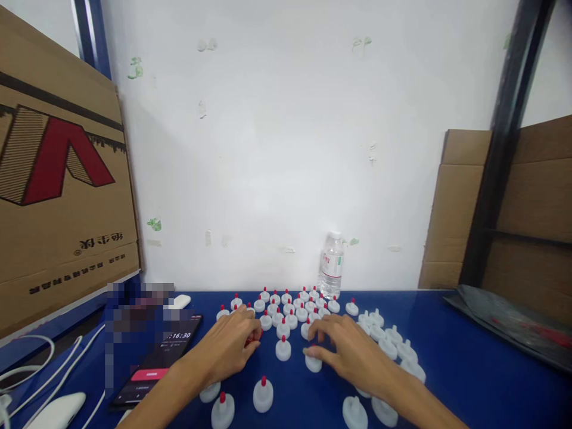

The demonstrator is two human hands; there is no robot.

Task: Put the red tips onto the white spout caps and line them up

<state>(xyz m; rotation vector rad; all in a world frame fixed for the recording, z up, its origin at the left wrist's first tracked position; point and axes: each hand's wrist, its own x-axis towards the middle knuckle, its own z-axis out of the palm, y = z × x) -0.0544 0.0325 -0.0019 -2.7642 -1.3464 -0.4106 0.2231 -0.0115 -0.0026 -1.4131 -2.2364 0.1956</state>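
Observation:
Several small white caps with red tips (286,307) stand grouped on the blue table (469,369). More white caps without red tips (393,345) lie to the right. My left hand (230,348) rests knuckles up, its fingers curled and pinching a small red piece at its fingertips. My right hand (351,351) reaches left, fingers bent, its fingertips on a white cap (313,362). One red-tipped cap (283,348) stands between the two hands. Three more red-tipped caps (263,394) stand near the front edge.
A water bottle (331,266) stands at the back against the white wall. A phone (156,363) showing a timer lies at the left, beside white cables (40,363). Cardboard boxes (58,196) stand at left and right. A dark bag (513,322) lies at the right.

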